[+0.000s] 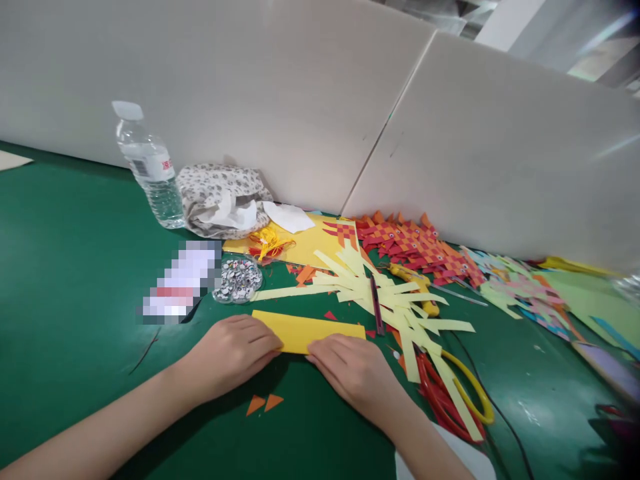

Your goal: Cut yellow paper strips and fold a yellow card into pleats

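Note:
A folded yellow paper (310,331) lies low over the green table, long side across the view. My left hand (237,353) grips its left end, fingers pressed together at the near edge. At the right end, my right hand (350,370) pinches the same near edge. Two small orange paper triangles (264,404) lie just in front of the hands. Pale yellow paper strips (395,300) are heaped to the right, with a dark cutter (376,305) on top. A round container of googly eyes (237,280) sits behind my left hand.
Red-handled scissors (440,393) lie beside my right forearm. Behind are a yellow glue gun (417,283), woven red-orange paper fish (415,243), a patterned cloth bag (220,193) and a water bottle (153,170). A blurred-out phone-like object (183,283) is at left. A grey partition (225,80) borders the table.

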`<state>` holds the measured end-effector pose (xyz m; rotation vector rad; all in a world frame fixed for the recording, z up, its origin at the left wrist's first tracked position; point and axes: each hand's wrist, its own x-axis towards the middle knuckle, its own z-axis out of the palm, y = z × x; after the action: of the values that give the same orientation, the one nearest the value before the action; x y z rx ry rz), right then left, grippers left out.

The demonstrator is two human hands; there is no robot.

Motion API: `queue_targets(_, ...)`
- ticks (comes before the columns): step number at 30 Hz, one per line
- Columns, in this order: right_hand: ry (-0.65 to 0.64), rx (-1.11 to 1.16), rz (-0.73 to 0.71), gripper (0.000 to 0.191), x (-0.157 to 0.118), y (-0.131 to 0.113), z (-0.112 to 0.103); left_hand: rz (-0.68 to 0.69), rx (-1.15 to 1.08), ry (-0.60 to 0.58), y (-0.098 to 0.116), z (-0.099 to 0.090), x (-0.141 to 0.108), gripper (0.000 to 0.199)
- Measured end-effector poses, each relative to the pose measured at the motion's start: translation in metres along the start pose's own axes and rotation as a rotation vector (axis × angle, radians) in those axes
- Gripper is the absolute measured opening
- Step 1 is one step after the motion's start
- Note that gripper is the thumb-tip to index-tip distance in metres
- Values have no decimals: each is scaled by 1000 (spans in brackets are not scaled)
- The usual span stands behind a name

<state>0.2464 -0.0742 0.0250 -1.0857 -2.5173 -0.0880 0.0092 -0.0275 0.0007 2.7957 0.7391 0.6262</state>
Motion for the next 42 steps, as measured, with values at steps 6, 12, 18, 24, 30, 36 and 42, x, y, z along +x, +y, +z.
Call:
queue_targets(6, 55, 66, 71, 20, -1, 2, -1, -58, 107, -40, 2, 1, 3, 28)
queue_targets(12, 117, -3, 147, 19, -5, 9, 5, -190, 46, -53, 1, 3, 4, 27)
queue_targets(18, 84, -31, 260, 28, -7, 14, 15, -361, -80, -41, -3, 8, 5, 19)
queue_targets(24, 68, -117, 234, 33, -4, 18, 15, -323, -11, 45, -5, 5, 9, 21)
queue_targets(30, 89, -43, 222, 28, -5, 20, 15, -363, -14, 64, -3, 2, 9, 19)
queue_targets(36, 83, 82, 287, 22, -8, 20, 14, -379, -21, 71, -2, 1, 8, 20)
queue_targets(42, 140, 117, 291, 18, -11, 20, 16, -345, -99, 52, -1, -2, 8, 14)
